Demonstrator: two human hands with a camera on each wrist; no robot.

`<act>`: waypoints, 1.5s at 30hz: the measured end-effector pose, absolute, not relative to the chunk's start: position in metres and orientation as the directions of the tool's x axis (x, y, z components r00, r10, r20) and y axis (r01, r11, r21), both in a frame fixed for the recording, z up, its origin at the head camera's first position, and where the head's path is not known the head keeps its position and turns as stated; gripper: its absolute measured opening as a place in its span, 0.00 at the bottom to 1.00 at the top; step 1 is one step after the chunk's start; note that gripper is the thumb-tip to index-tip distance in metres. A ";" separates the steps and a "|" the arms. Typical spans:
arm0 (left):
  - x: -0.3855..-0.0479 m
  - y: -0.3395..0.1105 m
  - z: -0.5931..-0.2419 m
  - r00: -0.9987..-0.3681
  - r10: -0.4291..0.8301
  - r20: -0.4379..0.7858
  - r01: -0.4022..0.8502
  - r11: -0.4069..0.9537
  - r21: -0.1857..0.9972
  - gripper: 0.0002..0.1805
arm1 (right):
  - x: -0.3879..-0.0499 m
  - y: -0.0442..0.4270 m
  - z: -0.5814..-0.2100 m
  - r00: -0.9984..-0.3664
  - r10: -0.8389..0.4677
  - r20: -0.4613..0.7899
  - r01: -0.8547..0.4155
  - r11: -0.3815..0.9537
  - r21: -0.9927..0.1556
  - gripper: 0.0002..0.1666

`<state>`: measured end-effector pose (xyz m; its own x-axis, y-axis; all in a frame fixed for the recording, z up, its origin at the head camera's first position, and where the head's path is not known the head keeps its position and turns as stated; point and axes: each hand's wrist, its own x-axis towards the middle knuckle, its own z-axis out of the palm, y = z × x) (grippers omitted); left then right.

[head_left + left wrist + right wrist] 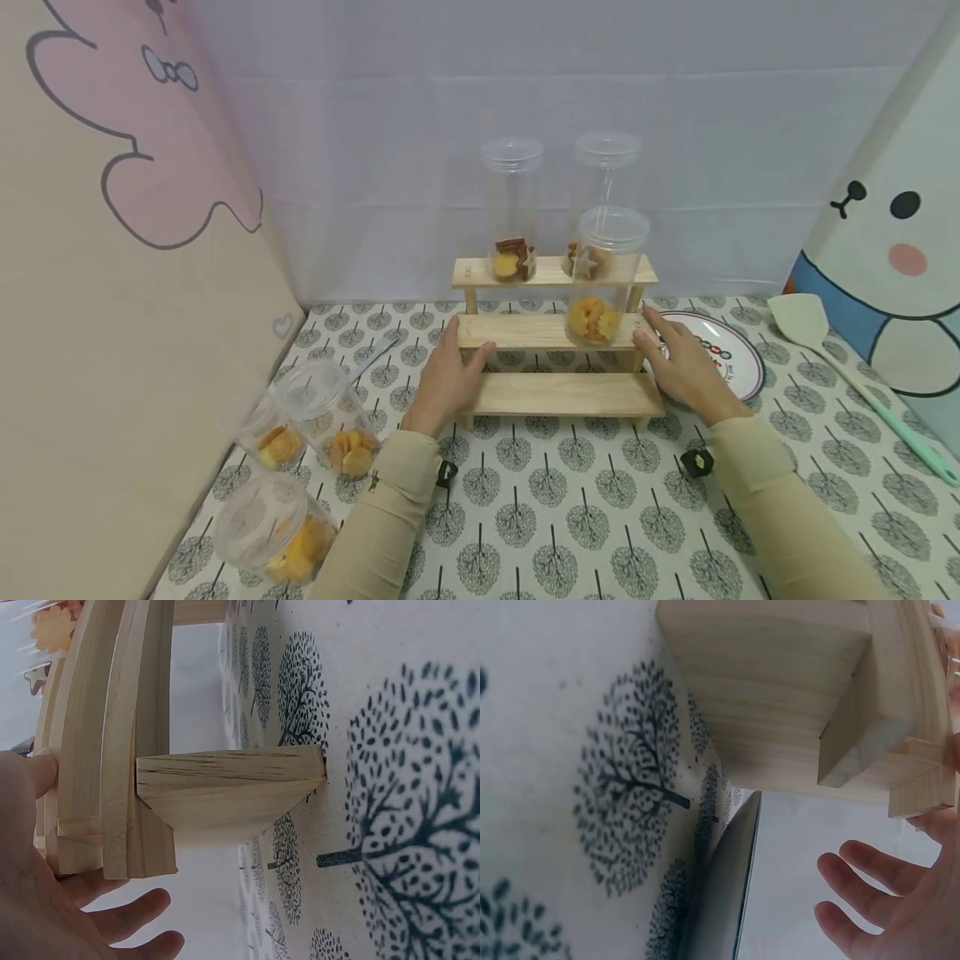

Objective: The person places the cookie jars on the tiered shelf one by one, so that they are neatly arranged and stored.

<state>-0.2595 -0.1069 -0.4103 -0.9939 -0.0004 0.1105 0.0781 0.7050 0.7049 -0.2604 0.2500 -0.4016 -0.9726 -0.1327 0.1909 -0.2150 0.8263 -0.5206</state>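
A clear jar (255,525) of yellow cookies (300,554) sits closest, at the left of the surface (555,467). Two more jars (311,392) (258,427) stand just behind it, maybe put there to leave room for the arms. A thin, pale tool (373,358) lies past them, too small to name. Next, the left hand (447,379) is at the left end of a wooden shelf (562,393) with three steps. Its thumb and a finger pinch the middle board; its other fingers hang loose. The shelf stands mid-surface, with two tall jars (512,200) (606,183) on its top step and a third jar (609,271) on the middle step, near the right end. The right hand (688,365) pinches that end, three fingers spread loose. Holding both ends likely stops wobbling. A round plate (753,354) lies beside the shelf, partly hidden by that hand. A green-handled turner (855,371) lies far right.
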 end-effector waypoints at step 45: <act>-0.205 -0.116 -0.331 -0.959 0.075 0.273 0.200 0.863 0.465 0.56 | -0.261 0.249 -0.414 -0.975 -0.116 0.190 -0.212 0.742 -0.636 0.38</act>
